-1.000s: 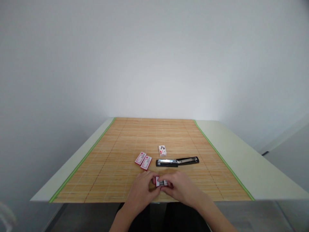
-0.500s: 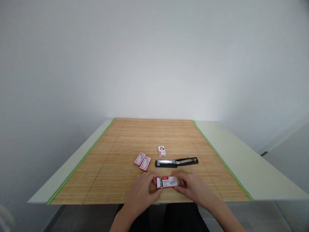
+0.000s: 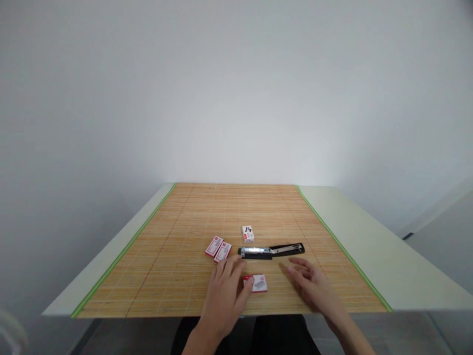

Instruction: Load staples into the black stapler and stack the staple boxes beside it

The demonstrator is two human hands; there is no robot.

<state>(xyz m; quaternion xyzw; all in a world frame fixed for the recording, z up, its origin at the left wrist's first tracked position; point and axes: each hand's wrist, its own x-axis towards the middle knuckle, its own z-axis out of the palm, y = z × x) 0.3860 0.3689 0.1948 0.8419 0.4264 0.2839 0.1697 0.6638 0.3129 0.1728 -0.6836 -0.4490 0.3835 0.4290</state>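
A black stapler [image 3: 271, 251] lies opened out on the bamboo mat [image 3: 236, 209], its silvery magazine showing along the left half. On the near side of the stapler, a red-and-white box [image 3: 260, 283] rests flat (a picture of staples is printed on its top). The left hand [image 3: 223, 291], nearer the person than the stapler's left end, has its fingers spread and its thumb over the left end of that box without closing round it; whether the thumb presses, I cannot tell. The right hand [image 3: 314, 286] is empty, fingers loosely bent, on the near side of the stapler's right half and apart from the box.

Left of the stapler lie two more boxes, an outer box [image 3: 214, 246] and an inner box [image 3: 222, 251], side by side at a slant, with the left fingertips just beside the inner one. Beyond the stapler's left half stands a small white box [image 3: 248, 234].
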